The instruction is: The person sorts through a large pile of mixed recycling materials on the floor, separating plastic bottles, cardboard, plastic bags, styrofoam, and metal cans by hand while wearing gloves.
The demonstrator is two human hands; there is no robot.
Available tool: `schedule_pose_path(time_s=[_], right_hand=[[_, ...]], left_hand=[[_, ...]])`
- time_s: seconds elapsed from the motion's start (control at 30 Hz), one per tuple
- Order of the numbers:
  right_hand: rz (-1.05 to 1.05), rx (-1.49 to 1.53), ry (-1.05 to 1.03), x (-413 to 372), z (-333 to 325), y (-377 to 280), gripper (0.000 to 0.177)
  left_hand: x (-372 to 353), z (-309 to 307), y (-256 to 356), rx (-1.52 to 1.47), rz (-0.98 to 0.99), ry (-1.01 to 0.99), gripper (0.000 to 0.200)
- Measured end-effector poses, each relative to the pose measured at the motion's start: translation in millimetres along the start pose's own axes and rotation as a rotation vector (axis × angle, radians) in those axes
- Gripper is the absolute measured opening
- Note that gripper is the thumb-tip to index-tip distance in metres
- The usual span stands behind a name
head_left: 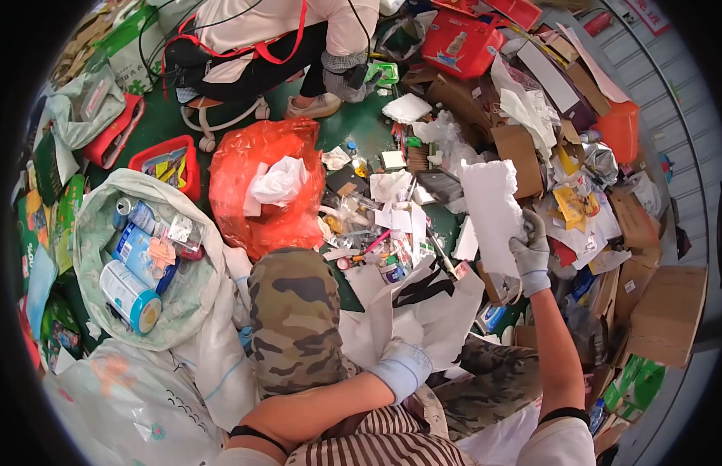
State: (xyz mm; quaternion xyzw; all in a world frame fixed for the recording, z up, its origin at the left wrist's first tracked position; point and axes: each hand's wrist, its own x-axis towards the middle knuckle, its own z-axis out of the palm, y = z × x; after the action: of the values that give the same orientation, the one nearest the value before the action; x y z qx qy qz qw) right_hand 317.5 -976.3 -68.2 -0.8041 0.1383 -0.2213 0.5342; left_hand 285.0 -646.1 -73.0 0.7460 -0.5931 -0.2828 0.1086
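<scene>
My right hand (532, 255), in a pale work glove, is closed on the lower right edge of a white foam sheet (489, 210). The sheet stands nearly upright, with ragged edges that look torn. My left hand (404, 368), also gloved, is low between my knees at the near edge of a large white paper piece (446, 322) with black print. Its fingers are mostly hidden, so I cannot see whether they grip the paper. Ahead of both hands lies a pile of small mixed waste (376, 225), including paper scraps, clear plastic and a pink stick.
An open pale sack (85, 256) on the left holds cans and bottles. Beyond it are a red basket (192, 182) and a red plastic bag (229, 179). Cardboard (664, 311) and wrappers crowd the right. Another person (330, 31) sits opposite on a wheeled stool.
</scene>
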Motion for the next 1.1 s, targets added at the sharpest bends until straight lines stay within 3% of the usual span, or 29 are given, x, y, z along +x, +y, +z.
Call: schedule_pose_path(time_s=[0.27,0.47,0.6,0.7,0.77,0.8,0.87,0.93,1.0,1.1], right_hand=[[-0.075,-0.298,0.127,96,8,-5,0.061],[-0.179,-0.122,0.311,184,89,73,0.076],[0.172,0.08,-0.076,102,120,-20,0.067],[0.164,0.195,-0.615,16,87,-23,0.064],[0.561,0.003,-0.935,-41,55,-37,0.059],[0.475,-0.339,-1.065,-60,37,-21,0.06],[0.524,-0.204,-1.121,-85,25,-13,0.052],[0.812,0.026,-0.832,-103,-2,-7,0.043],[0.696,-0.014,-0.65,-104,-23,-15,0.036],[0.674,-0.244,-0.91,-115,-38,2,0.028]], left_hand=[[-4,-5,15,0.036,0.017,-0.182,0.02],[0,10,3,0.002,-0.041,-0.157,0.021],[10,41,-13,0.044,-0.066,-0.126,0.02],[-3,11,-10,0.017,-0.158,-0.115,0.019],[-12,-3,-6,-0.007,-0.207,-0.093,0.018],[-13,-1,-3,-0.015,-0.211,-0.077,0.017],[-11,8,5,-0.053,-0.18,-0.115,0.017],[-2,14,10,-0.109,-0.124,-0.215,0.016],[-5,7,10,-0.09,-0.17,-0.146,0.016],[-2,5,2,-0.091,-0.188,-0.05,0.016]])
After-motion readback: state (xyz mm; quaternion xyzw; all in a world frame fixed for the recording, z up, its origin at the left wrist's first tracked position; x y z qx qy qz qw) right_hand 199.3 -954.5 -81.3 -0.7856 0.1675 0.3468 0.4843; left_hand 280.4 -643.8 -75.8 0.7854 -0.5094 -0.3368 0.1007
